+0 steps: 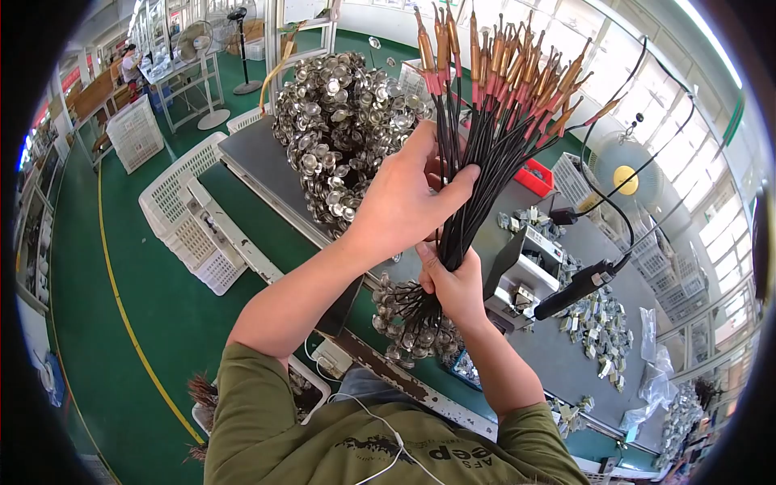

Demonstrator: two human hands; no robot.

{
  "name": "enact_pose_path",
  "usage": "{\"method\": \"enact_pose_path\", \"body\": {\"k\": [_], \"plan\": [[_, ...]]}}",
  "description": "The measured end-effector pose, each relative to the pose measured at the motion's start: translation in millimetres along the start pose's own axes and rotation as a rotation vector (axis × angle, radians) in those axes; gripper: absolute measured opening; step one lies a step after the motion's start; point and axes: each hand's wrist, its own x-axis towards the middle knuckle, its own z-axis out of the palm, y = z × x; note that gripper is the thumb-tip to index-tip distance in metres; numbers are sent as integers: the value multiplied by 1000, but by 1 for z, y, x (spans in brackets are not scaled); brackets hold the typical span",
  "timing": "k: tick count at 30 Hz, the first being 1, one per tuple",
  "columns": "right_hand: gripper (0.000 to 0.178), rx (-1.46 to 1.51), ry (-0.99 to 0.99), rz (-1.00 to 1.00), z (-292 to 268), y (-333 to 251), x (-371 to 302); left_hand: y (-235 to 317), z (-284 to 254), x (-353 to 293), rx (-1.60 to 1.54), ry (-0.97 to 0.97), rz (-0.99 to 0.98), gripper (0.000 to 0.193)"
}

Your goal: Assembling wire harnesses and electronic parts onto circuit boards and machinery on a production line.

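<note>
A thick bundle of black wires (487, 174) stands upright in front of me, its top ends fanned out. Copper-coloured tubes with thin tips and pinkish-red sleeves cap those ends. Shiny round metal discs (412, 323) hang at the bundle's lower end. My right hand (457, 287) is wrapped round the wires low down. Higher up, my left hand (412, 182) closes on the left side of the bundle, thumb across the front and some fingers hidden behind. A few wires at the left stand slightly apart from the others.
A big heap of metal discs (343, 129) lies on the grey workbench (250, 158) at the left. To the right are a metal fixture (525, 271), a hanging black electric screwdriver (578, 289), many small metal parts (598, 331) and a red bin (533, 176). White crates (194, 218) stand at the left.
</note>
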Motion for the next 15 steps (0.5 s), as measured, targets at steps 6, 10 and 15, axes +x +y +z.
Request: {"method": "enact_pose_path", "body": {"k": [6,10,15], "plan": [[23,-4,39,-6,7,-3,-1,-7,0,1,1,63,108,31],[22,-3,22,-8,6,-1,-1,-11,2,2,-122,70,106,31],[21,18,16,-7,4,1,-2,-1,-1,-2,-164,-8,-42,30]]}}
